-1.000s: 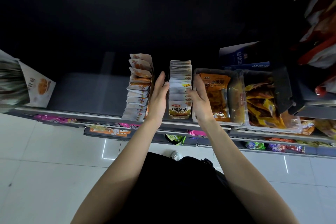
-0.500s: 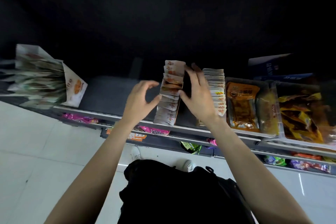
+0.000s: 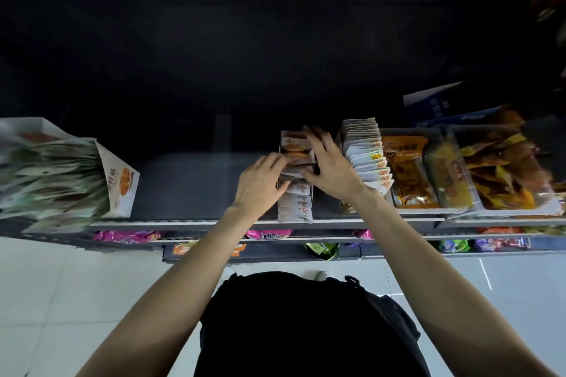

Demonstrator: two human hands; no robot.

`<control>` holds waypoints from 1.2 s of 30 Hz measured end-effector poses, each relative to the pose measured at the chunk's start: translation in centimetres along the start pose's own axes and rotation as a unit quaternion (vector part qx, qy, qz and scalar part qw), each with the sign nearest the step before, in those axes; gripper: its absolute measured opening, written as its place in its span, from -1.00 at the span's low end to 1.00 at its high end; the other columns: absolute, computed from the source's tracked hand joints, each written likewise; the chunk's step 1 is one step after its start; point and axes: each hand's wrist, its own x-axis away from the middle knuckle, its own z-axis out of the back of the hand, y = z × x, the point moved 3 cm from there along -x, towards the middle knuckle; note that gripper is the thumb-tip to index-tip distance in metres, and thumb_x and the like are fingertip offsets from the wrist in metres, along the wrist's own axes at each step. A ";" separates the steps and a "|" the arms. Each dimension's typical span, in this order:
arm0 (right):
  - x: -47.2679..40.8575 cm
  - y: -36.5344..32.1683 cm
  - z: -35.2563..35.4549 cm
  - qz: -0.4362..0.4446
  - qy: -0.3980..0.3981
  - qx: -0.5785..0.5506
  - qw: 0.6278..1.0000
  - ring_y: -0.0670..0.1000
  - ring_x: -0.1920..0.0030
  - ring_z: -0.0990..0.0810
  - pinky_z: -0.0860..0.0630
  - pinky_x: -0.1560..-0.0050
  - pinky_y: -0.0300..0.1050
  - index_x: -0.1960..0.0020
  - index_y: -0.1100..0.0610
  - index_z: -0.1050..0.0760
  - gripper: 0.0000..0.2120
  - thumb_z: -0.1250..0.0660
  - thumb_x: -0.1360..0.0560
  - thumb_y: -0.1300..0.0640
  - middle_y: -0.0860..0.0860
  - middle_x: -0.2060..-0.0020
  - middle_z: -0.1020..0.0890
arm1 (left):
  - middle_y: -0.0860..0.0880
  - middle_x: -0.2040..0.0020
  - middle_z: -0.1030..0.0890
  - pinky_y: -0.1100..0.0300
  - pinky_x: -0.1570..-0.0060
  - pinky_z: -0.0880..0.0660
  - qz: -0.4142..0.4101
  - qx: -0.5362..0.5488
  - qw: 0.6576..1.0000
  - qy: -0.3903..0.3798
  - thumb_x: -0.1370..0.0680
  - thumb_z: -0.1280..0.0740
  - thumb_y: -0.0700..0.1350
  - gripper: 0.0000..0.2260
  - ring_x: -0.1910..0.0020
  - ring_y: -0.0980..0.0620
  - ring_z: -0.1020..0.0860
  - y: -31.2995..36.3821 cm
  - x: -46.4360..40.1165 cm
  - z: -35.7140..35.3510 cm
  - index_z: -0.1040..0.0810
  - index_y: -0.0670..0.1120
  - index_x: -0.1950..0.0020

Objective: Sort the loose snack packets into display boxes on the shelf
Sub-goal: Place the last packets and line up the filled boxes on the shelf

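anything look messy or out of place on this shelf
Yes. The left box of pale packets leans over, its packets fanning out leftward past the shelf edge. The row of packets between both hands also sits uneven.

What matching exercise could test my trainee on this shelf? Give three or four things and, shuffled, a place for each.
Things:
1. white box
2. clear tub
3. left hand
4. yellow-dot packets

Places:
A. just right of the right hand
B. far left of the shelf
C. left side of the packet row between the hands
D. right of the yellow-dot packets, holding orange packs

Pairs: 1-B, 2-D, 3-C, 4-A
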 end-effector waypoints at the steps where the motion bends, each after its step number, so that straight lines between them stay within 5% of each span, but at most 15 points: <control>1: 0.1 0.0 -0.1 -0.003 -0.007 0.001 1.000 0.15 -0.42 -0.25 -0.40 -0.30 0.01 -0.54 0.10 -0.02 -0.17 -0.42 -0.44 0.08 0.09 -0.47 -0.11 | -0.01 0.09 -0.63 0.20 0.36 -0.54 -0.001 0.025 0.999 0.028 -0.37 -0.52 -0.08 -0.73 0.15 -0.01 -0.62 -0.1 -0.3 0.1 -0.60 -0.07 -0.03; 4: -0.2 -0.3 0.0 -0.020 -0.006 0.045 0.999 0.16 -0.38 -0.33 -0.48 -0.21 0.04 -0.54 0.07 -0.01 -0.16 -0.44 -0.43 0.06 0.08 -0.48 -0.13 | 0.04 0.23 -0.64 0.23 0.43 -0.48 0.008 0.082 0.995 0.062 -0.44 -0.47 -0.14 -0.93 0.26 0.01 -0.61 -0.3 -1.4 0.8 -0.64 -0.02 0.11; 9: -2.3 -1.5 1.3 -0.072 0.047 0.152 0.985 0.23 -0.19 -0.51 -0.52 0.03 0.07 -0.45 0.12 -0.25 -0.43 -0.34 -0.51 0.04 0.16 -0.35 -0.36 | 0.00 0.22 -0.65 0.18 0.39 -0.49 0.052 0.104 0.990 0.086 -0.46 -0.43 -0.10 -0.95 0.28 -0.03 -0.61 -0.3 -4.3 2.6 -0.63 -0.03 0.09; 13: -3.6 -2.4 1.3 -0.053 0.061 0.168 0.982 0.26 0.07 -0.63 -0.54 0.31 -0.02 -0.14 0.21 -0.56 -0.62 -0.49 -0.36 0.13 0.18 -0.02 -0.62 | -0.03 0.04 -0.61 0.13 0.34 -0.51 0.071 0.072 0.992 0.075 -0.47 -0.40 -0.09 -0.84 0.14 -0.06 -0.60 -0.6 -5.2 3.7 -0.56 -0.04 -0.04; 16: -3.9 -2.1 0.9 -0.044 0.074 0.217 0.972 0.18 0.22 -0.62 -0.48 0.46 -0.15 0.09 0.15 -0.61 -0.69 -0.57 -0.21 0.13 0.07 0.18 -0.64 | -0.03 -0.02 -0.55 0.13 0.12 -0.50 -0.004 0.095 0.994 0.057 -0.43 -0.45 0.00 -0.73 0.01 -0.01 -0.51 -0.5 -2.8 4.1 -0.51 -0.06 -0.05; 19: -3.7 -2.0 0.8 -0.037 0.068 0.225 0.971 0.19 0.23 -0.61 -0.47 0.45 -0.14 0.02 0.13 -0.59 -0.72 -0.52 -0.30 0.10 0.08 0.12 -0.62 | 0.03 -0.15 -0.48 0.09 -0.18 -0.39 -0.061 0.082 0.986 -0.132 -0.41 -0.42 0.18 -0.57 -0.12 0.05 -0.42 -0.6 -0.2 2.9 -0.48 -0.01 -0.17; 22: -3.5 -1.5 0.5 -0.063 0.030 0.211 0.975 0.21 0.10 -0.63 -0.50 0.28 -0.05 -0.26 0.08 -0.46 -0.72 -0.27 -0.56 0.07 0.09 -0.23 -0.49 | 0.04 -0.25 -0.42 0.14 -0.28 -0.26 -0.058 0.040 0.978 -0.197 -0.40 -0.41 0.23 -0.47 -0.21 0.06 -0.36 -0.7 0.3 1.7 -0.41 0.02 -0.27; 30: -2.4 -1.1 0.3 -0.052 0.022 0.108 0.993 0.25 -0.05 -0.58 -0.52 0.01 0.06 -0.34 0.12 -0.41 -0.68 -0.19 -0.59 0.18 0.14 -0.33 -0.38 | 0.01 -0.26 -0.46 0.10 -0.29 -0.32 -0.086 -0.019 0.977 -0.196 -0.48 -0.31 -0.03 -0.62 -0.25 0.01 -0.41 1.4 0.1 -0.4 -0.42 -0.01 -0.29; 36: -1.8 -0.8 0.4 -0.050 0.021 0.039 0.998 0.19 -0.16 -0.53 -0.47 -0.10 0.02 -0.34 0.08 -0.42 -0.68 -0.17 -0.60 0.13 0.13 -0.32 -0.41 | 0.02 -0.10 -0.59 0.06 0.07 -0.56 0.004 -0.003 0.989 -0.145 -0.59 -0.25 0.01 -0.80 -0.07 -0.02 -0.57 0.8 -0.6 -1.0 -0.53 -0.01 -0.15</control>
